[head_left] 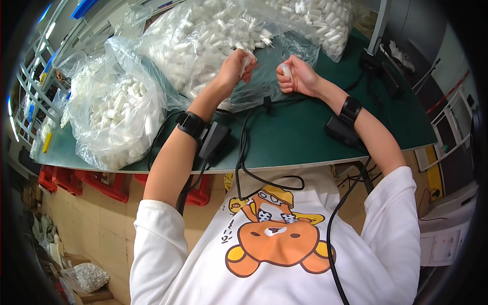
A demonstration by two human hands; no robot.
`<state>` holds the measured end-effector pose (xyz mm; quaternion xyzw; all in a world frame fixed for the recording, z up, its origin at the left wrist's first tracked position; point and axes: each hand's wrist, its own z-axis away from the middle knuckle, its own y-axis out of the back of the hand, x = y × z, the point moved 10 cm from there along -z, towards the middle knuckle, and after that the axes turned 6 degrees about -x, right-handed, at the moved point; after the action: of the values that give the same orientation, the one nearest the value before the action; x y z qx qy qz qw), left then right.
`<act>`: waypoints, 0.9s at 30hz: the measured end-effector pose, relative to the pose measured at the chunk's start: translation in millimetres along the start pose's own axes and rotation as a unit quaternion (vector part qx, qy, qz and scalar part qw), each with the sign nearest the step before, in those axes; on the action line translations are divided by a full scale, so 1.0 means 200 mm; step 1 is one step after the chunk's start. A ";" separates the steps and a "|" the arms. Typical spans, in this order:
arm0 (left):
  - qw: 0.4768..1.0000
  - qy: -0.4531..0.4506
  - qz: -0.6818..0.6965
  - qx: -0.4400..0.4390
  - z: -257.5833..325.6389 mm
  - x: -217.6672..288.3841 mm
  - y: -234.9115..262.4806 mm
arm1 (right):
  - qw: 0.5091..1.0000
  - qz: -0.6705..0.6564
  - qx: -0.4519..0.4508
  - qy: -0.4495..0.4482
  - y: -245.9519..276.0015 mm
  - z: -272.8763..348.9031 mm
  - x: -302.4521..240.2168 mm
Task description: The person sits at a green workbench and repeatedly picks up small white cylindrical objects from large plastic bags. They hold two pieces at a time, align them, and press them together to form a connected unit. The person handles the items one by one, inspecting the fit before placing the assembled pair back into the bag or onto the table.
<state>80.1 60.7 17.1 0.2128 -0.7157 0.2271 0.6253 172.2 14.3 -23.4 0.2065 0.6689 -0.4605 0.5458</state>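
Note:
Both hands are raised over the far middle of the green table [295, 137], a short gap apart. My left hand [233, 69] is closed around a small white plastic piece [245, 63], partly hidden by the fingers. A white plastic tube [286, 71] sits in my closed right hand [303, 77], its end poking out between thumb and fingers. Behind my left hand lies a large clear bag [178, 51] full of similar white pieces, some loose at its opening. To the left, another open clear bag [81, 122] holds more small white parts.
A third bag of white parts [330, 28] stands at the far right, by a grey post [380, 28]. Black cables [243, 147] run across the table and over its front edge. Red bins [104, 185] are under the table. A bag of white parts [90, 277] lies low left.

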 end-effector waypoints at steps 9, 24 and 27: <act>0.995 -0.096 0.006 0.021 0.00 0.05 -0.01 | 0.994 -0.017 0.083 0.065 -0.01 0.04 -0.06; 1.000 -0.005 0.014 -0.017 0.05 0.03 -0.12 | 0.995 0.074 0.045 0.040 -0.04 0.03 -0.05; 0.996 0.010 0.060 -0.061 0.01 -0.02 -0.09 | 0.999 -0.007 0.016 0.027 -0.09 0.04 -0.06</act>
<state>90.5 44.9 13.7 0.1287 -0.7333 0.2228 0.6294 165.2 1.7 -6.0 0.2227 0.6776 -0.4694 0.5205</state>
